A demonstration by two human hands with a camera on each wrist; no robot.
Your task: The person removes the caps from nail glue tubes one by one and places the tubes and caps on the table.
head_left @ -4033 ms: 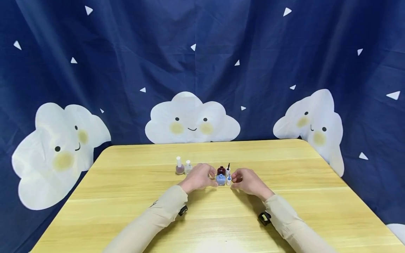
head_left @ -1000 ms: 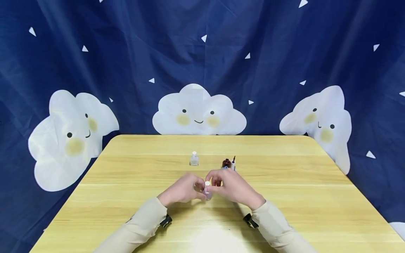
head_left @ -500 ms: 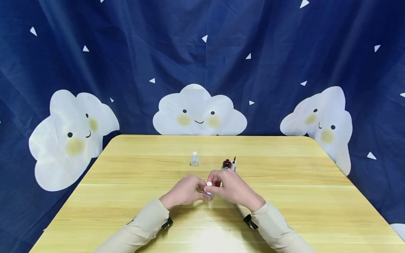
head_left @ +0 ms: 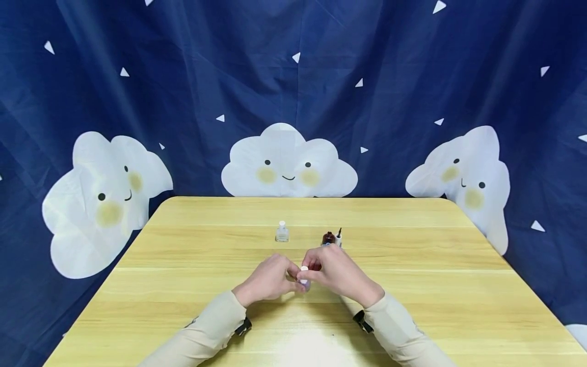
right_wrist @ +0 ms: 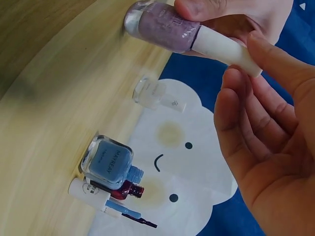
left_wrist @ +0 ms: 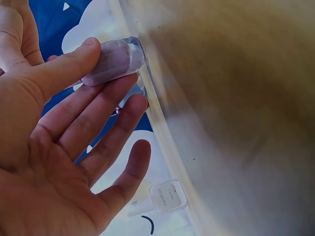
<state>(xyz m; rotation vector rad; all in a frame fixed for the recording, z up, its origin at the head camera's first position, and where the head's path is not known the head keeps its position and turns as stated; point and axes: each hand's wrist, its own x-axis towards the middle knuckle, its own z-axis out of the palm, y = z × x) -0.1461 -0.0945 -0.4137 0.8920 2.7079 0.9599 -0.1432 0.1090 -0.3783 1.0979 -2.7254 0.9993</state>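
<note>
A lilac nail polish bottle (right_wrist: 165,27) with a long white cap (right_wrist: 224,48) is between my hands, near the middle of the table. My left hand (head_left: 270,278) grips the glass body between thumb and fingers, as the left wrist view shows with the bottle (left_wrist: 115,59). The thumb and index finger of my right hand (head_left: 337,272) pinch the cap, which sits on the bottle. Beyond the right hand stand an uncapped blue polish bottle (right_wrist: 110,160) and an uncapped dark red one (right_wrist: 130,189), mostly hidden in the head view.
A capped clear polish bottle (head_left: 282,234) stands farther back, left of the open bottles. Beside those, white caps (right_wrist: 88,192) stand with their brushes pointing up. The wooden table (head_left: 206,234) ends at a navy curtain (head_left: 293,92) with cloud pictures.
Four seconds ago both hands were by the open bottles, and the lilac bottle stood beside the clear one. It is now held nearer me. Over the last second the hands have barely shifted.
</note>
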